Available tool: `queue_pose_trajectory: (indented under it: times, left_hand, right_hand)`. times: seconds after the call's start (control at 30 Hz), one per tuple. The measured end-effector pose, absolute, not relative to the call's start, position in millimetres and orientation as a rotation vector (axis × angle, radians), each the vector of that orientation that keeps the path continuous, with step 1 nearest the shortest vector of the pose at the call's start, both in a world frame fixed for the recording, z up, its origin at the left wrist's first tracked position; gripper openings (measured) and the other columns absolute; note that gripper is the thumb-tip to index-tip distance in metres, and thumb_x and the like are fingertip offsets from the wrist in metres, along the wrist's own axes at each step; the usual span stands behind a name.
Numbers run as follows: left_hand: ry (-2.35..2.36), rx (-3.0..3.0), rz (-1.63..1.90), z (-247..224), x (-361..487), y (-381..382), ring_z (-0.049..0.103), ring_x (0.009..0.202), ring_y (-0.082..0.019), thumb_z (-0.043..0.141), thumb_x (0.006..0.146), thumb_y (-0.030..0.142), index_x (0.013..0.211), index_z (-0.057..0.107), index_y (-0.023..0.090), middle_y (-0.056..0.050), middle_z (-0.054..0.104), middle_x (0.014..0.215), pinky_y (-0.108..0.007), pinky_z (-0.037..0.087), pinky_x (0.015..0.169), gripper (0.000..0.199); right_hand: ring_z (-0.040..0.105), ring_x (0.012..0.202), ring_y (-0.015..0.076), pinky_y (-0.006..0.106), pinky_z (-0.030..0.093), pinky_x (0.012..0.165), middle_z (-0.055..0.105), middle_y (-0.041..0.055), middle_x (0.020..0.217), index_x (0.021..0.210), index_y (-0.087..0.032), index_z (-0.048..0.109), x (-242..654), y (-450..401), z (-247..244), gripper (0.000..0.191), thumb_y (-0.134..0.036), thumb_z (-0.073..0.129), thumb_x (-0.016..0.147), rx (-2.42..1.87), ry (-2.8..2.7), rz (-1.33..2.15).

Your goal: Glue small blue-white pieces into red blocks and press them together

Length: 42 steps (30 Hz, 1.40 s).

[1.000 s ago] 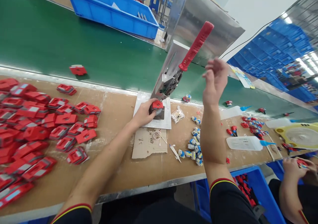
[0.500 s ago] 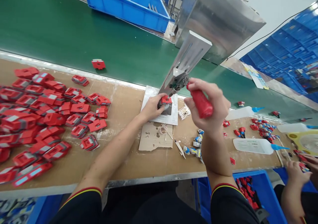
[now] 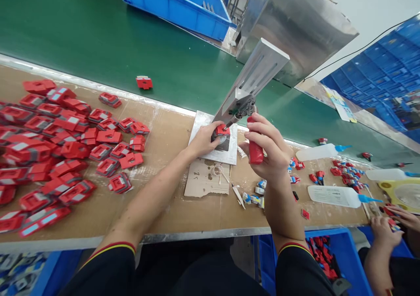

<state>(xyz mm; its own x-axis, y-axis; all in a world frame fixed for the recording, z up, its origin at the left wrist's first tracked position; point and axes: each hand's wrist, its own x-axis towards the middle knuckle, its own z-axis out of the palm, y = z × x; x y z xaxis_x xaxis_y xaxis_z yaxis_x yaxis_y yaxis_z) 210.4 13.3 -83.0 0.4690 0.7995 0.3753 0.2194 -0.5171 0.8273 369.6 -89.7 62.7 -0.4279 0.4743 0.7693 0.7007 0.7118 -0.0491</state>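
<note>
My left hand (image 3: 207, 139) grips a small red and grey plastic part (image 3: 222, 130) on the metal base plate (image 3: 213, 154) of a hand-operated clamp press. The tip of the toggle clamp (image 3: 241, 109) meets or nearly meets the top of that part. Wrapped round the clamp's red lever handle (image 3: 255, 147) is my right hand (image 3: 271, 149). The slotted metal upright (image 3: 260, 68) rises behind. A cardboard piece (image 3: 205, 182) with cotton swabs and a rubber band lies just in front of the plate.
Many red and grey parts (image 3: 75, 149) are heaped at left. A green conveyor belt (image 3: 98, 47) runs behind, carrying one red part (image 3: 144, 82). To the right are bottles (image 3: 334, 196) with blue nozzles and small parts. Another person's hands (image 3: 387, 230) work at far right.
The red lever has swung from slanting to nearly upright in view, and my right hand has moved left and slightly down with it. My left hand stays on the part.
</note>
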Motion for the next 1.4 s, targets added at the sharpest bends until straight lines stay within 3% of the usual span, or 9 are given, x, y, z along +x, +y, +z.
queue_pose_trajectory:
  times: [0.6, 0.73, 0.83, 0.93, 1.03, 1.17, 1.27, 1.4]
  left_hand:
    - [0.847, 1.982, 1.016, -84.4, 211.0, 15.5, 0.074, 0.112, -0.025, 0.063, 0.085, 0.008, 0.142, 0.058, 0.018, -0.010, 0.077, 0.125, -0.039, 0.056, 0.103, 0.057]
    - [0.845, 1.989, 1.005, -83.7, 211.5, 15.4, 0.074, 0.114, -0.026, 0.061, 0.086, 0.008, 0.143, 0.057, 0.016, -0.012, 0.077, 0.127, -0.040, 0.056, 0.106, 0.058]
    - [0.844, 1.991, 0.995, -82.3, 210.7, 15.1, 0.074, 0.116, -0.026, 0.061, 0.086, 0.008, 0.143, 0.057, 0.016, -0.012, 0.077, 0.128, -0.041, 0.056, 0.107, 0.058]
    - [0.831, 1.984, 0.997, -81.3, 209.8, 14.5, 0.074, 0.117, -0.026, 0.064, 0.087, 0.011, 0.142, 0.058, 0.016, -0.012, 0.077, 0.127, -0.041, 0.056, 0.107, 0.055]
    - [0.851, 1.970, 1.007, -81.7, 210.1, 13.8, 0.073, 0.119, -0.027, 0.067, 0.091, 0.017, 0.142, 0.058, 0.017, -0.013, 0.077, 0.127, -0.043, 0.056, 0.108, 0.051]
    - [0.882, 1.951, 1.007, -82.7, 211.4, 13.4, 0.074, 0.117, -0.026, 0.064, 0.096, 0.018, 0.142, 0.058, 0.018, -0.011, 0.078, 0.124, -0.042, 0.056, 0.108, 0.046]
    - [0.877, 1.949, 1.012, -82.8, 212.2, 12.8, 0.075, 0.114, -0.024, 0.065, 0.095, 0.015, 0.141, 0.059, 0.017, -0.011, 0.079, 0.121, -0.040, 0.056, 0.106, 0.046]
    - [0.869, 1.945, 1.038, -83.3, 212.3, 12.3, 0.076, 0.108, -0.022, 0.064, 0.094, 0.013, 0.139, 0.061, 0.019, -0.008, 0.080, 0.118, -0.037, 0.057, 0.103, 0.045]
  right_hand:
    - [0.074, 0.130, 0.0312, 0.058, 0.066, 0.109, 0.078, 0.0049, 0.122, 0.128, -0.030, 0.068, 368.2, -90.3, 61.7, 0.032, -0.025, 0.072, 0.097, -0.899, -2.083, -0.384]
    - [0.072, 0.133, 0.0292, 0.056, 0.064, 0.112, 0.077, 0.0027, 0.127, 0.129, -0.034, 0.067, 372.1, -90.1, 46.5, 0.041, -0.015, 0.073, 0.093, -0.913, -2.123, -0.308]
    - [0.067, 0.139, 0.0291, 0.062, 0.059, 0.116, 0.075, 0.0016, 0.133, 0.129, -0.038, 0.066, 375.4, -95.5, 37.6, 0.045, -0.010, 0.063, 0.094, -0.962, -2.124, -0.206]
    - [0.063, 0.143, 0.0291, 0.062, 0.059, 0.114, 0.068, 0.0033, 0.142, 0.126, -0.036, 0.065, 374.0, -104.4, 27.0, 0.034, -0.018, 0.058, 0.098, -1.053, -1.877, -0.009]
    - [0.071, 0.128, 0.0277, 0.050, 0.068, 0.096, 0.068, 0.0077, 0.138, 0.120, -0.033, 0.058, 365.5, -111.0, 19.3, 0.022, -0.042, 0.058, 0.101, -1.133, -1.521, 0.482]
    - [0.079, 0.090, 0.0230, 0.036, 0.066, 0.069, 0.075, 0.0047, 0.098, 0.117, -0.029, 0.055, 351.1, -111.5, 25.8, 0.045, -0.063, 0.069, 0.092, -1.143, -1.309, 1.237]
    - [0.073, 0.067, 0.0152, 0.028, 0.060, 0.058, 0.071, -0.0018, 0.081, 0.115, -0.027, 0.056, 345.8, -109.9, 33.7, 0.049, -0.062, 0.077, 0.087, -1.153, -1.257, 1.411]
    - [0.067, 0.056, 0.0095, 0.023, 0.055, 0.052, 0.071, -0.0032, 0.080, 0.110, -0.026, 0.054, 347.2, -104.9, 24.4, 0.047, -0.062, 0.076, 0.089, -1.175, -1.288, 1.407]
